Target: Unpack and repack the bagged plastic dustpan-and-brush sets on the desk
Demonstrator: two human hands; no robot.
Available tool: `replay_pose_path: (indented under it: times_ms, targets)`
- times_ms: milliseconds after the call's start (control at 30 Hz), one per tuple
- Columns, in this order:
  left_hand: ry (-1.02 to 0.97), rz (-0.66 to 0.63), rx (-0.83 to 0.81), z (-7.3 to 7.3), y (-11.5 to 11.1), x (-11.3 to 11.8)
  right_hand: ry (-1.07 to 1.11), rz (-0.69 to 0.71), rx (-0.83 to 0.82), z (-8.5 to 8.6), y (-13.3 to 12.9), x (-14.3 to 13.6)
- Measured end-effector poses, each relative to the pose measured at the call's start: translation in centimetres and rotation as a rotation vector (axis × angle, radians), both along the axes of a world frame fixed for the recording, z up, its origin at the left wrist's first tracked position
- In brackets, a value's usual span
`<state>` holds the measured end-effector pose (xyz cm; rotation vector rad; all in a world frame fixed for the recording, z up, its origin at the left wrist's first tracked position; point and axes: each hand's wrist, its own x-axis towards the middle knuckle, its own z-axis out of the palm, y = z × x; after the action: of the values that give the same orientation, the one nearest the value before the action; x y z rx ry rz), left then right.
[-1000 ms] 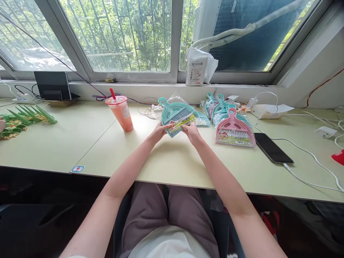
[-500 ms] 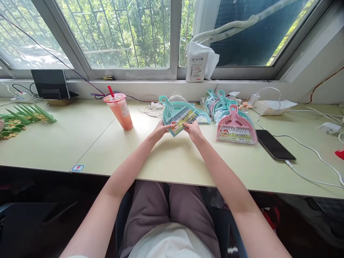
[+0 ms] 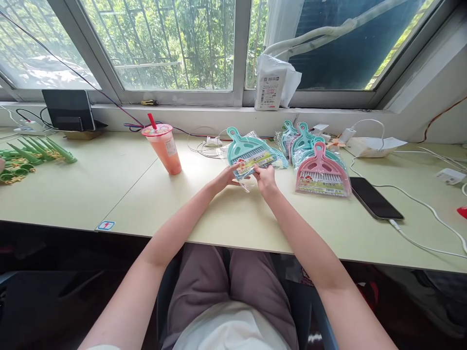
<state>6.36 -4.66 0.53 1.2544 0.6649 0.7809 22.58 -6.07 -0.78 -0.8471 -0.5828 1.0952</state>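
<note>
Teal dustpan set, bagged, is over the desk, right of the drink cup; left hand curled at its lower-left edge, right hand pinching its lower right, pink set farther right. Light, stiff plastic, I'd judge, but slippery wrap: grip both edges firmly.

Held dustpan: turquoise; label: yellow-green, dark-lettered | foremost stacked dustpan: pink; bristles: white | cup: coral-pink; straw: red | bench: plain pale yellow | phone: black; cable: white | sticker: white, blue-bordered, red-arrowed | trousers: to my eye, plain mauve-brown
</note>
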Motion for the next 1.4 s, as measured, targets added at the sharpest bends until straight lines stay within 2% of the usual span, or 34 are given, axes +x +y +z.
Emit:
replay_pose_path:
  times_ms: [167,500,967,1267,1400]
  targets:
    - [-0.002,0.125,0.037,-0.4,0.7,-0.3,-0.022,0.001,-0.01,-0.2,-0.1,-0.3]
    - [-0.014,0.077,0.006,0.0,0.1,-0.2,-0.019,-0.011,-0.022,-0.5,-0.2,-0.5]
    - [-0.038,0.115,0.024,-0.1,0.2,-0.4,-0.001,0.046,-0.037,0.0,-0.5,-0.8]
    - [0.009,0.148,-0.028,-0.3,0.2,-0.4,0.011,0.059,-0.179,0.1,-0.1,-0.2]
    - [0.005,0.147,-0.031,0.0,0.4,-0.9,-0.014,0.113,-0.184,0.5,-0.2,0.3]
